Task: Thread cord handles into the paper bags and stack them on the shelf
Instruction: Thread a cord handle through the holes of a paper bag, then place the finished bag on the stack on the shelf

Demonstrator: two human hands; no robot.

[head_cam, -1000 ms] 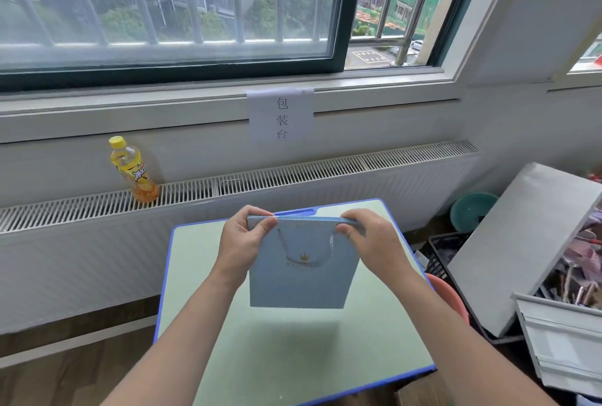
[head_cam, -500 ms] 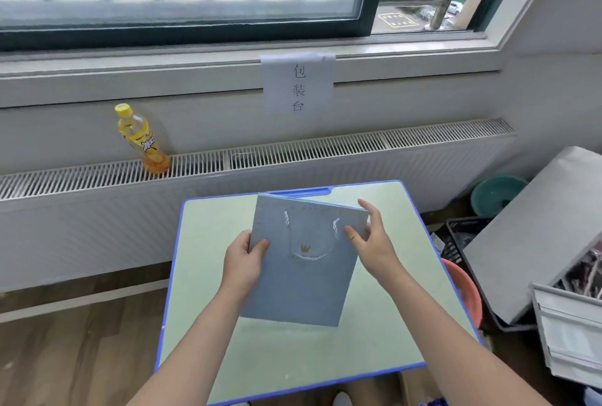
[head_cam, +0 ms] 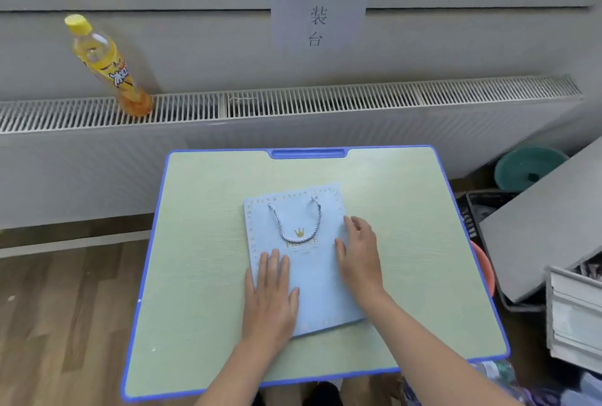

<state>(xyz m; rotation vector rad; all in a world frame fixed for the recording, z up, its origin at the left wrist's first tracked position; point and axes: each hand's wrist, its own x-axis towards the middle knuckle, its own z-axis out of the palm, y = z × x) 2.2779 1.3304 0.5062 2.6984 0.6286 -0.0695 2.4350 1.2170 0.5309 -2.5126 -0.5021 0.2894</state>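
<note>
A light blue paper bag (head_cam: pixel 312 278) with a gold crown print lies flat on the green table (head_cam: pixel 208 242). Its white twisted cord handle (head_cam: pixel 294 221) loops down over the bag's face from two holes near the top edge. My left hand (head_cam: pixel 270 296) presses flat on the bag's lower left part, fingers straight. My right hand (head_cam: pixel 360 255) rests on the bag's right edge with the fingers extended and slightly spread.
A yellow drink bottle (head_cam: pixel 107 66) stands on the radiator ledge (head_cam: pixel 325 102) at the back left. A paper sign (head_cam: pixel 321 3) hangs on the wall. Right of the table are a grey board (head_cam: pixel 540 226), a black crate (head_cam: pixel 482 207), a teal basin (head_cam: pixel 527 166) and white trays (head_cam: pixel 575 314).
The bag was held up in both hands, then lowered; now it lies flat on the table with both hands pressing on it. The view has tilted downward.
</note>
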